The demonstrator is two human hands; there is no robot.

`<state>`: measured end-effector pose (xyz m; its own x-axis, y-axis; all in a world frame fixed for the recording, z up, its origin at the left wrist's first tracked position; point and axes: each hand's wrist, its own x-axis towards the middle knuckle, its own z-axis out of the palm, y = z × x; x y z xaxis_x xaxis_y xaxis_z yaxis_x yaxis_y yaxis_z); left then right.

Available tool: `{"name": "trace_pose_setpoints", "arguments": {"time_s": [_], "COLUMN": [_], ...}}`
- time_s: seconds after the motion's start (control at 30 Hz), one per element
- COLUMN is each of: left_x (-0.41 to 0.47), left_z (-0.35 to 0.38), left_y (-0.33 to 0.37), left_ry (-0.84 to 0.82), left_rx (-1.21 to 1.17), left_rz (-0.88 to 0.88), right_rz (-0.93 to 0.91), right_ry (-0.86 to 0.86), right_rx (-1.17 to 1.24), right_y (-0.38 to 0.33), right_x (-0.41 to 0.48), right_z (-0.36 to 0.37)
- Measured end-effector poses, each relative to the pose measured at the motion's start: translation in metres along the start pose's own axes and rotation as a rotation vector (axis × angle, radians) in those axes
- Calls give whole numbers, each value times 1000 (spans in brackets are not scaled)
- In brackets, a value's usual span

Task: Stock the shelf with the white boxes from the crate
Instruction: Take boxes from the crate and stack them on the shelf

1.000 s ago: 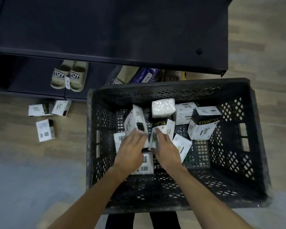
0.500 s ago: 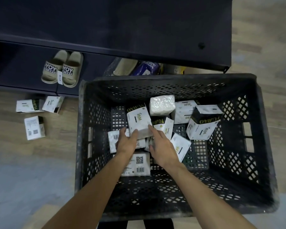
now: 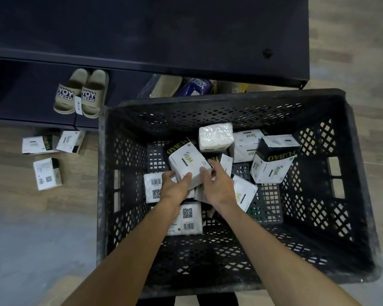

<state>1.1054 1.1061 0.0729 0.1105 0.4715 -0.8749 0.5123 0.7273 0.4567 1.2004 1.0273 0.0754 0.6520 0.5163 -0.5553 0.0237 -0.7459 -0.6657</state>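
Observation:
A black perforated crate (image 3: 354,195) stands on the floor in front of a dark shelf unit (image 3: 142,34). Inside lie several white boxes with black and gold print. My left hand (image 3: 174,189) and my right hand (image 3: 217,184) both grip one white box (image 3: 187,161) near the crate's middle, lifted slightly above the others. Another white box (image 3: 272,160) stands tilted at the right, and a plain white pack (image 3: 216,136) lies behind. Boxes with barcodes (image 3: 190,217) lie under my left forearm.
Three white boxes (image 3: 47,173) lie on the wooden floor left of the crate. A pair of beige slippers (image 3: 82,93) sits on the low shelf (image 3: 20,93). Packaged items (image 3: 192,85) lie under the shelf behind the crate.
Both hands closed round one white box and raised it, turning its printed face up. The camera view moved closer to the crate.

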Motion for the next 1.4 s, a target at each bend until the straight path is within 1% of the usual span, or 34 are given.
{"name": "trace_pose_setpoints", "arguments": {"time_s": [0.1, 0.17, 0.23, 0.27, 0.33, 0.37, 0.4, 0.43, 0.5, 0.53, 0.57, 0.6, 0.63, 0.67, 0.73, 0.77, 0.83, 0.9, 1.0, 1.07, 1.13, 1.2, 1.3, 1.4], "left_x": [-10, -20, -30, -32, -33, -32, -31, -31, -32, -33, -31, -28, -22, -17, -7, -4, -1, -3, -14, -33, -61, -98, -157, -220], "left_z": [-7, -8, -7, -7, -10, -13, -18, -23, -33, -37, -41, -44, -47, -50, -54, -55, -56, -57, -59, -60, -62, -65, -69, -81], "left_y": [-9, -18, -26, -29, -31, -32, -32, -31, -28, -24, -20, -16, -12, -8, -1, 0, 1, 1, 5, 14, 26, 41, 65, 97], "left_ry": [-42, -111, -169, -169, -98, -34, 38, 119, 287, 344, 362, 340, 292, 223, 86, 50, 36, 45, 43, 47, 84, 111, 88, 49], "left_rx": [3, 3, 7, 17, 69, 118, 207, 338, 645, 771, 863, 921, 949, 947, 843, 808, 830, 854, 811, 826, 910, 944, 929, 902], "left_rz": [-89, -152, -216, -253, -300, -279, -217, -117, 159, 285, 369, 407, 405, 375, 270, 235, 236, 271, 325, 397, 473, 526, 584, 686], "right_rz": [88, 78, 43, 24, -27, -52, -67, -70, -53, -38, -25, -19, -17, -14, 1, 9, 20, 13, -2, -2, -8, -19, -16, -44], "right_ry": [16, -12, -51, -69, -102, -119, -128, -125, -94, -82, -74, -72, -74, -77, -91, -98, -113, -104, -52, -30, -3, 29, 66, 159], "right_rx": [-9, -99, -137, -154, -244, -297, -329, -335, -312, -309, -317, -332, -345, -351, -341, -332, -322, -329, -323, -312, -300, -292, -303, -265], "right_y": [-1, 0, 0, 1, 6, 8, 9, 9, 9, 8, 9, 9, 11, 11, 12, 13, 12, 10, 1, -11, -28, -51, -91, -141], "right_x": [0, -7, -14, -17, -21, -24, -26, -28, -32, -33, -34, -35, -36, -36, -35, -35, -36, -39, -48, -58, -72, -95, -137, -182], "right_z": [1, 2, 4, 4, 4, 5, 7, 9, 15, 18, 20, 22, 23, 24, 24, 25, 26, 26, 19, 6, -14, -36, -65, -93]}}
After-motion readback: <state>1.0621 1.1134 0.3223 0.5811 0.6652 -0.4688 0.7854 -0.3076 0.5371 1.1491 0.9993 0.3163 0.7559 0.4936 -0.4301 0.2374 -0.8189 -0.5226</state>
